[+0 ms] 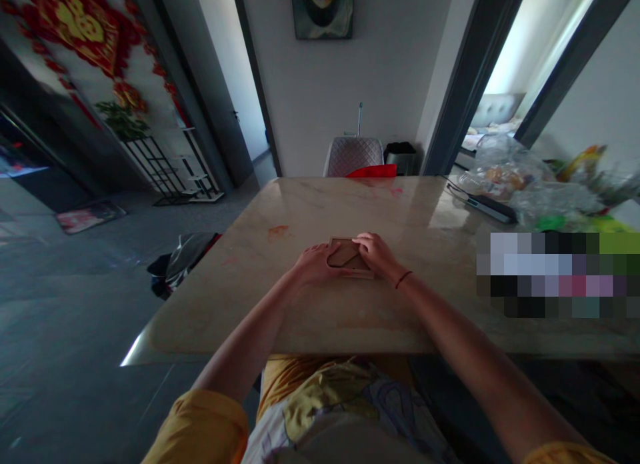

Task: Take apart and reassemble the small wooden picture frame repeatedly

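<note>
A small flat brown wooden board with a rounded dark piece set in it lies on the beige marble table in front of me. My left hand rests against its left side, fingers curled onto the piece. My right hand covers its right edge, fingers bent over the top. A dark band circles my right wrist.
Clear plastic bags with food and a dark flat device crowd the table's right side. A grey chair stands at the far end. A black bag lies on the floor left of the table.
</note>
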The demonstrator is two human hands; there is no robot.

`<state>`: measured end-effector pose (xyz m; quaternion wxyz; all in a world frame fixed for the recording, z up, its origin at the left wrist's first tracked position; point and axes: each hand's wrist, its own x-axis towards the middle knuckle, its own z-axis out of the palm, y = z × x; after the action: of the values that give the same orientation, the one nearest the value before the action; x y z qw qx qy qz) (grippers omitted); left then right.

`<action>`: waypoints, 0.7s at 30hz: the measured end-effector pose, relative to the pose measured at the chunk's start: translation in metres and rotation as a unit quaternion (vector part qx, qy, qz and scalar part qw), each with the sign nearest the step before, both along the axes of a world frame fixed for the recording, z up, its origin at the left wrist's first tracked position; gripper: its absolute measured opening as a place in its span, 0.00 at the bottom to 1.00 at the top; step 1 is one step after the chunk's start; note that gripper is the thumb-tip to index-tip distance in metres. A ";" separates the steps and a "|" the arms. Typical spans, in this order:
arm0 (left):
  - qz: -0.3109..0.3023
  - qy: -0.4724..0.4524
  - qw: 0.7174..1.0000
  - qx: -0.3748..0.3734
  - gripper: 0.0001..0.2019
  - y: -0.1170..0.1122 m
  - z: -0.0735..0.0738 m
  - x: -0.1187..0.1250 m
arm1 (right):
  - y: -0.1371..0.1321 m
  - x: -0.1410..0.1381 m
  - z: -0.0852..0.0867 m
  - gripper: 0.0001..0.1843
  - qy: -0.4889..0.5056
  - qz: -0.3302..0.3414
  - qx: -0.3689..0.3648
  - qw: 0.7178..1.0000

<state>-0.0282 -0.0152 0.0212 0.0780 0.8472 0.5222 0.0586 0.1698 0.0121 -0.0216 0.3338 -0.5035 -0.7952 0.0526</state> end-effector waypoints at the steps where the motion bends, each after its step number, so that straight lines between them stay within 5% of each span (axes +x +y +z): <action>1: -0.004 -0.003 1.000 -0.003 0.48 0.001 -0.001 0.000 | -0.001 0.000 -0.001 0.19 0.007 -0.002 -0.002 1.000; 4: -0.009 -0.025 0.999 -0.019 0.49 0.003 -0.005 -0.002 | -0.001 0.000 -0.005 0.20 0.032 -0.023 -0.012 0.999; 11: -0.019 -0.049 0.998 -0.023 0.57 0.004 -0.011 -0.004 | 0.004 0.016 0.000 0.17 0.070 -0.195 -0.121 0.971; 17: -0.030 -0.005 0.999 -0.014 0.45 -0.002 -0.006 0.001 | 0.007 0.019 0.000 0.13 0.144 -0.136 -0.159 0.967; 21: -0.011 0.018 1.000 -0.011 0.44 -0.002 -0.005 0.002 | 0.014 0.020 -0.001 0.09 0.322 -0.120 -0.184 0.921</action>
<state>-0.0263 -0.0171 0.0158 0.0791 0.8529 0.5147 0.0368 0.1899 0.0259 -0.0224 0.4774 -0.6033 -0.5548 0.3167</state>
